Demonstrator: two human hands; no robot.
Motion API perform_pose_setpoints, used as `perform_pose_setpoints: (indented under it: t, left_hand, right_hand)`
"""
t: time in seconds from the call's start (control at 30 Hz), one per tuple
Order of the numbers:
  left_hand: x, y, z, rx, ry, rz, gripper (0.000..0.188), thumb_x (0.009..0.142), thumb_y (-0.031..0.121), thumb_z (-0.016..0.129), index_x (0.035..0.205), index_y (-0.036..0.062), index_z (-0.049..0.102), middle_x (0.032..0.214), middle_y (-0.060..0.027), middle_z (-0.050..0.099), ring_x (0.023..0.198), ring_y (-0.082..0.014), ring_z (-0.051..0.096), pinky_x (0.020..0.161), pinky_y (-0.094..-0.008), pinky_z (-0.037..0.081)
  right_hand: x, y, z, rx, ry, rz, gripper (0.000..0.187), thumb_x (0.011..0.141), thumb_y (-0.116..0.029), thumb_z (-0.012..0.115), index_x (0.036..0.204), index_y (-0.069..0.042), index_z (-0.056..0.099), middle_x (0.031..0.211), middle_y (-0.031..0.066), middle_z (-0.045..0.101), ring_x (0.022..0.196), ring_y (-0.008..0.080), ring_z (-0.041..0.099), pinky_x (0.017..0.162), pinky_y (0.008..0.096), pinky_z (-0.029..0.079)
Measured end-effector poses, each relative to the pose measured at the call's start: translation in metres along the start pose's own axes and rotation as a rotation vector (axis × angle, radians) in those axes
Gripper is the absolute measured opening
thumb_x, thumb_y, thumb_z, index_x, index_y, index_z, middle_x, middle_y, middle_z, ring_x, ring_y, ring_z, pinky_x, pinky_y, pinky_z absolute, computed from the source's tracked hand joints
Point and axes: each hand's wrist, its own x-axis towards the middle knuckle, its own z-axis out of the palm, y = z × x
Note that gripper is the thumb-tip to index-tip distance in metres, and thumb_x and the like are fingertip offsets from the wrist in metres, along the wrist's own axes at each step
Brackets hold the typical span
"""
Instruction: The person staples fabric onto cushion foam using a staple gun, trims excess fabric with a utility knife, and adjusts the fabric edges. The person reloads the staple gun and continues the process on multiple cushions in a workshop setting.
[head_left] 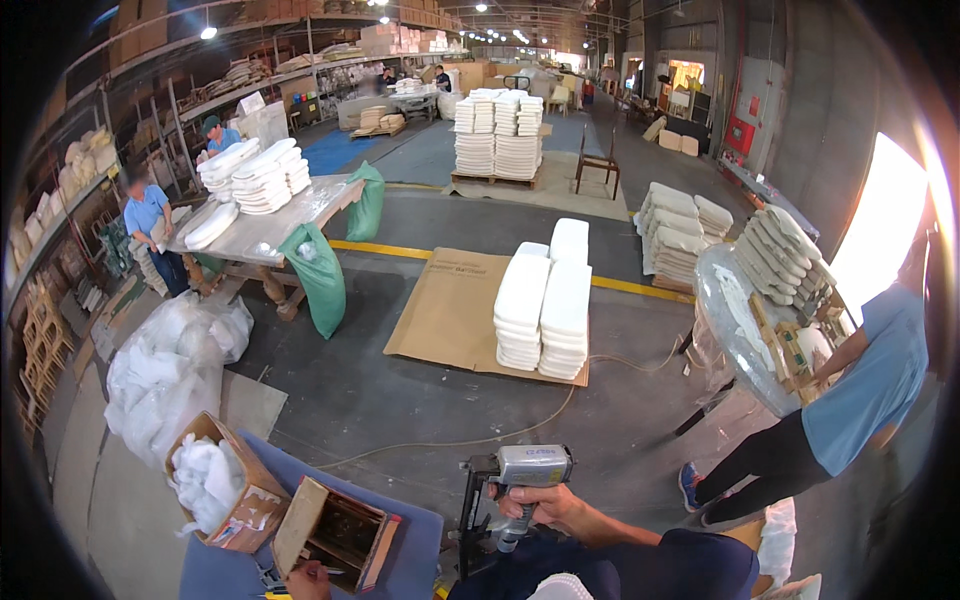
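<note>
So the staple gun (535, 462) was up in the right hand (540, 503), low in the middle of the view, fingers wrapped firmly round its handle. Its silver head lay crosswise, black end toward the left. The long black magazine (469, 510) ran down that side, nearly vertical, its foot tipped a bit left.

The left hand (308, 580) was well apart from it, fingers bunched at the near edge of the open box (298, 522); can't tell if they were pinching anything. That box sat on a blue surface (415, 530), just beside a carton (255, 522) of white stuffing. The surface's right edge stopped short of the gun, and navy clothing (625, 570) was close below it.

Beyond was a decent stretch of bare grey floor (350, 400), just a thin hose (500, 438) across it, up to a cardboard sheet (435, 305) with stacked white pads (567, 300). Off right, a co-worker (865, 370) bent at a round table (745, 350). Long shelves (240, 100) lined the left of the big hall.
</note>
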Motion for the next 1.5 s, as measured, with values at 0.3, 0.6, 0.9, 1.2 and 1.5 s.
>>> perform_pose_setpoints:
  t: [0.3,0.6,0.9,1.2,1.5]
  left_hand:
    - [-0.046,0.189,-0.025,-0.819,0.225,0.548,0.026,0.092,-0.002,0.066,0.117,0.0021,0.073,0.096,-0.0136,0.071,0.077,-0.0194,0.073,0.063,-0.0293,0.058]
    - [-0.129,0.336,0.004,-0.642,-0.087,0.972,0.038,0.1,0.018,0.066,0.137,0.0141,0.065,0.091,-0.0101,0.068,0.077,-0.026,0.066,0.07,-0.0339,0.053]
    - [-0.276,0.324,0.072,-0.622,0.019,0.814,0.043,0.103,0.026,0.062,0.145,0.0193,0.058,0.096,-0.012,0.064,0.084,-0.0328,0.065,0.072,-0.0415,0.052]
    - [-0.42,0.273,0.059,-0.705,0.124,0.511,0.048,0.099,0.021,0.068,0.145,0.0151,0.057,0.121,-0.0137,0.061,0.092,-0.0254,0.071,0.08,-0.0368,0.055]
    - [-0.728,0.142,0.047,-0.829,0.239,-0.078,0.057,0.102,0.032,0.066,0.152,0.0092,0.049,0.128,-0.0162,0.068,0.107,-0.0209,0.069,0.093,-0.0355,0.053]
  right_hand:
    - [-0.032,-0.015,-0.008,0.211,-0.105,-0.063,0.048,0.09,-0.018,0.073,0.129,0.002,0.054,0.111,0.0177,0.065,0.067,0.015,0.057,0.064,0.0339,0.047]
    - [-0.145,-0.053,-0.044,0.175,-0.154,-0.085,0.05,0.087,-0.028,0.069,0.123,0.004,0.057,0.105,0.0127,0.067,0.057,0.0141,0.054,0.056,0.0324,0.045]
    - [-0.227,-0.048,-0.095,0.285,-0.383,0.218,0.045,0.095,-0.038,0.065,0.121,-0.002,0.056,0.099,0.0068,0.062,0.061,0.0148,0.053,0.059,0.0331,0.047]
    - [-0.243,0.017,-0.009,0.349,-0.473,0.514,0.043,0.097,-0.038,0.064,0.121,-0.003,0.055,0.095,0.0064,0.061,0.062,0.0153,0.053,0.06,0.0338,0.048]
    - [-0.306,0.169,0.138,0.488,-0.614,0.795,0.041,0.098,-0.038,0.063,0.121,-0.005,0.054,0.091,0.006,0.06,0.063,0.0158,0.052,0.062,0.0344,0.049]
